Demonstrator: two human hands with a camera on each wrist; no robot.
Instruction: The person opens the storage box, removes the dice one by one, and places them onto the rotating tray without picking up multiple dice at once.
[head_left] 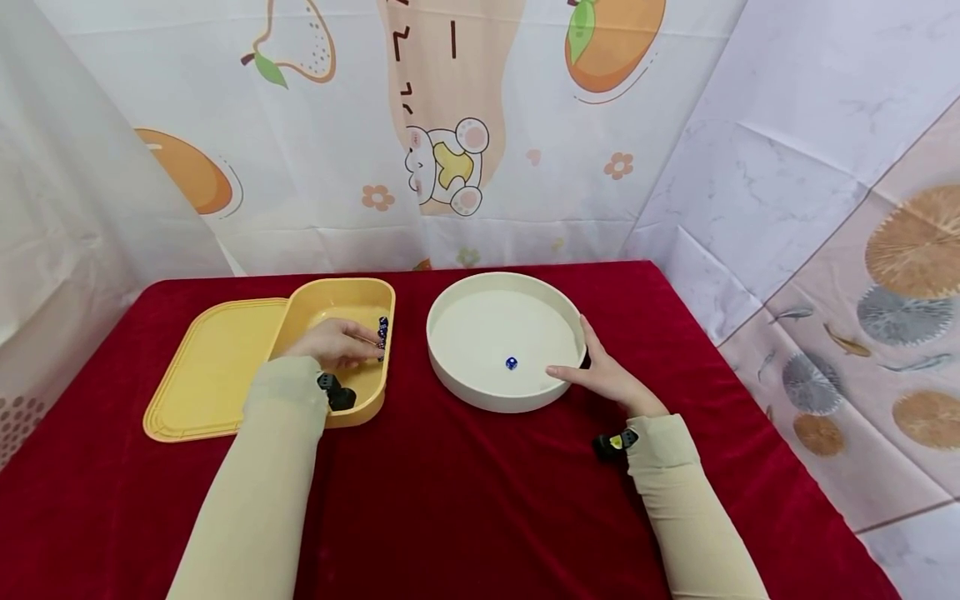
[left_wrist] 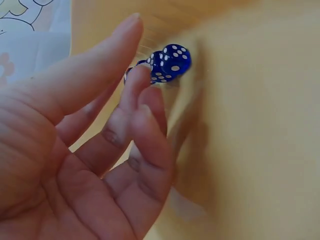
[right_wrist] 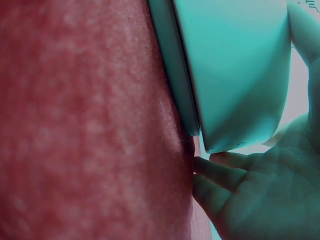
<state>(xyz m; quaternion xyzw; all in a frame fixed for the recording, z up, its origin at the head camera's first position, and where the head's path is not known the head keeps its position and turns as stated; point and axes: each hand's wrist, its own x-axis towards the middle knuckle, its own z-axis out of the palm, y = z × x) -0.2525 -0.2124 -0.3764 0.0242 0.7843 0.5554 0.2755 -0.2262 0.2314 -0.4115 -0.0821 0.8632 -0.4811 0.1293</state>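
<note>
We count two hands, one left (head_left: 337,343) and one right (head_left: 609,380), one yellow box (head_left: 367,412), one yellow lid (head_left: 213,367), one white tray (head_left: 487,321), one loose blue die (head_left: 512,363), and several overlapping dice (head_left: 383,323) we cannot number.

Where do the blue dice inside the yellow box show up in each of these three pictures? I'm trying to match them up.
Head: a little left of and below centre, in a row along the yellow box's right wall; the dice sit by the left hand.
Left wrist: above centre, partly hidden by fingers.
Right wrist: not in it.
Shared landmark: the left hand, next to the dice in the head and left wrist views.
</note>
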